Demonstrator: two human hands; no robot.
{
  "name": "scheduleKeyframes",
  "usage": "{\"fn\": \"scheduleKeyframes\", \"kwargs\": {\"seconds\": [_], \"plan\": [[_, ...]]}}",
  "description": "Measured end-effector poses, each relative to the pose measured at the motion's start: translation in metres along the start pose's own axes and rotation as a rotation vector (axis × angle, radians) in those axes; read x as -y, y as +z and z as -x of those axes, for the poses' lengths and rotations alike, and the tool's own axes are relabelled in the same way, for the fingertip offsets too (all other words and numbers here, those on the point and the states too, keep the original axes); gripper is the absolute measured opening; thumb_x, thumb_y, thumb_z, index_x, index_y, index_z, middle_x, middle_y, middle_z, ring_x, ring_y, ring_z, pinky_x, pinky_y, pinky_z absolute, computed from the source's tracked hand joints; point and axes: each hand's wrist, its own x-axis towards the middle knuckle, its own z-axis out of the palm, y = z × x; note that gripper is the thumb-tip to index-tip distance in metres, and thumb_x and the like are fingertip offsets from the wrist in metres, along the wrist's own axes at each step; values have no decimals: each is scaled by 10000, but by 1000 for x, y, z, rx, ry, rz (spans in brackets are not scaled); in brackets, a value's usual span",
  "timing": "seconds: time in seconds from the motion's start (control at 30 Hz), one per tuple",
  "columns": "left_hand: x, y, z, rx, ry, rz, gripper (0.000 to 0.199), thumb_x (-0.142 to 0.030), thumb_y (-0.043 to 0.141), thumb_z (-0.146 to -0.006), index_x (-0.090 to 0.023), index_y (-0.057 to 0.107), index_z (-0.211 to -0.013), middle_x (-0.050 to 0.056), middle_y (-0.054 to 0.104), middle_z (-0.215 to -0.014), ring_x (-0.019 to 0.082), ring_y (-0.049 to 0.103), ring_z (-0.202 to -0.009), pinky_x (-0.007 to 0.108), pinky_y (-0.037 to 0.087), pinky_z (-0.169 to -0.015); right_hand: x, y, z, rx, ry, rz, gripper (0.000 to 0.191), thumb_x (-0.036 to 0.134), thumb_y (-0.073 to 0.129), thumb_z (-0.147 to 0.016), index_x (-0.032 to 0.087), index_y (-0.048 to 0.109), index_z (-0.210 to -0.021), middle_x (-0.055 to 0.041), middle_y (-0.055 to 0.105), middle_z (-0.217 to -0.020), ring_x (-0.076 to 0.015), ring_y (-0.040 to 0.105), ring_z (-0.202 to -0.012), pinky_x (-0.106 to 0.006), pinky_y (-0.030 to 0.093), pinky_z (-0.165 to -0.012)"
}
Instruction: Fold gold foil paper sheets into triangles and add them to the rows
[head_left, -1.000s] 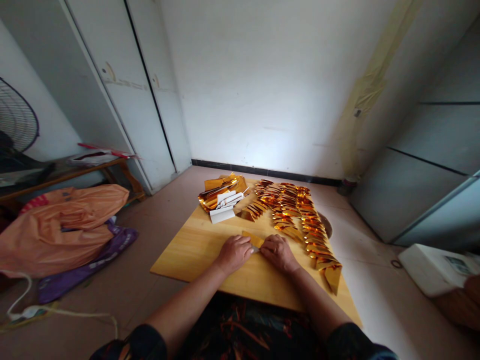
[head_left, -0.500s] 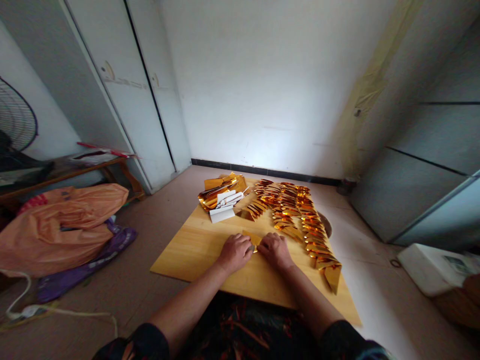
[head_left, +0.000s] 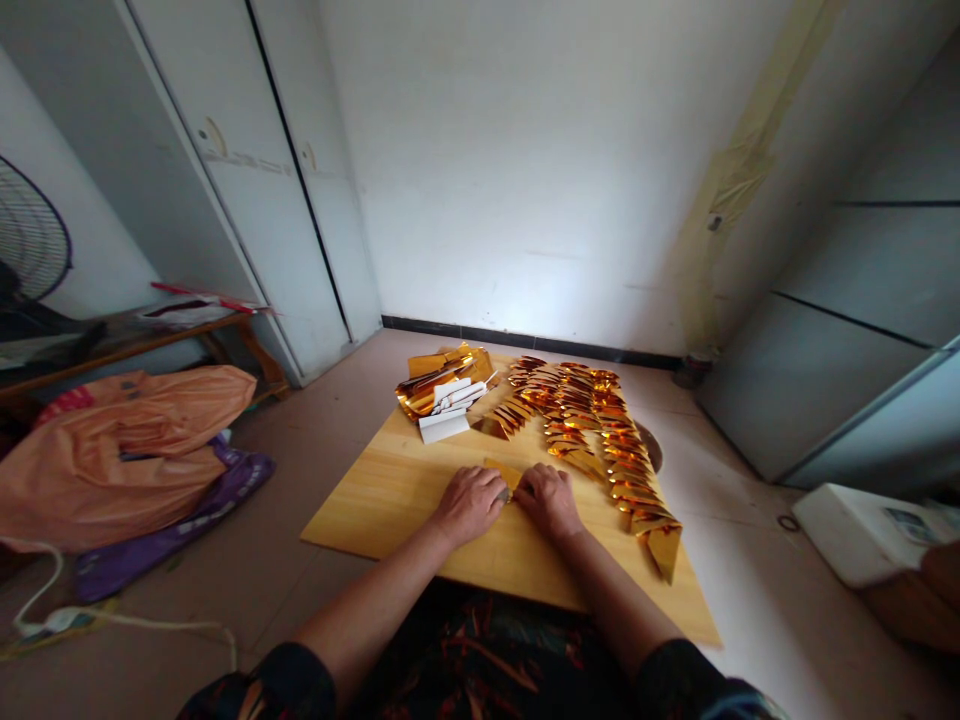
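On a wooden board lies a small gold foil sheet point(head_left: 505, 470), partly hidden between my two hands. My left hand point(head_left: 472, 503) has its fingers closed on the sheet's left side. From the right, my right hand point(head_left: 550, 498) grips the same sheet with bent fingers. Rows of folded gold pieces point(head_left: 621, 450) overlap one another along the board's right side. Loose gold foil sheets point(head_left: 431, 372) are heaped at the back left, with white paper strips point(head_left: 446, 424) beside and on them.
The wooden board point(head_left: 367, 500) sits low, near a white wall. An orange bag point(head_left: 127, 450) and purple bag point(head_left: 172, 525) lie on the floor at left, near a cable. A white box point(head_left: 862, 535) stands at right.
The camera view has shifted very slightly. My right hand has edged a little to the left, while my left hand stays in almost the same place.
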Motion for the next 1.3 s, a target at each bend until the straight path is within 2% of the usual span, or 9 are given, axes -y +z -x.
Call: {"fn": "scheduleKeyframes", "kwargs": {"seconds": [0.2, 0.37, 0.63, 0.93, 1.07, 1.17, 1.3], "plan": [[-3, -7, 0, 52, 28, -36, 136, -204, 519, -876, -225, 624, -960, 28, 646, -981, 188, 578, -928, 337, 382, -815, 4, 4, 0, -10, 95, -22, 71, 221, 616, -811, 191, 636, -750, -24, 632, -832, -161, 543, -838, -271, 279, -758], [-5, -11, 4, 50, 73, -33, 218, -201, 508, -888, -264, 590, -1079, 16, 635, -1034, 180, 578, -964, 347, 359, -845, 7, 4, 1, -19, 130, -18, 85, 227, 607, -818, 193, 642, -748, -23, 630, -831, -162, 547, -843, -271, 282, -768], [-1, -11, 8, 35, 125, -74, 205, -249, 458, -932, -276, 631, -1040, 28, 629, -1029, 180, 584, -961, 371, 341, -868, 8, 0, 1, 6, 158, -52, 81, 203, 590, -812, 199, 661, -774, -25, 640, -853, -165, 561, -870, -270, 297, -784], [-2, -9, 8, 2, 100, -38, 220, -253, 487, -916, -303, 650, -1054, 29, 633, -1057, 187, 586, -972, 405, 321, -903, -1, 2, -1, 7, 152, -159, 173, 114, 542, -746, 211, 680, -784, -21, 665, -867, -163, 589, -894, -266, 349, -845], [-3, -10, 9, 25, 87, -36, 232, -238, 498, -904, -304, 654, -1063, 34, 627, -1068, 192, 579, -991, 403, 322, -914, -9, -3, -5, 45, 152, -294, 166, 156, 523, -763, 206, 681, -776, -19, 683, -848, -154, 611, -830, -247, 413, -788], [-4, -11, 9, 41, 77, -33, 249, -221, 508, -891, -314, 641, -1080, 30, 620, -1096, 196, 573, -1014, 401, 321, -918, -18, -5, -7, 63, 162, -442, 228, 125, 471, -749, 194, 677, -817, -14, 691, -833, -146, 625, -786, -234, 453, -735], [-4, -11, 10, 50, 74, -31, 260, -204, 512, -880, -313, 627, -1087, 30, 615, -1110, 196, 569, -1024, 397, 318, -927, -24, -4, -4, 37, 134, -463, 280, 90, 436, -709, 190, 677, -811, -15, 688, -826, -153, 627, -779, -254, 476, -743]]}}
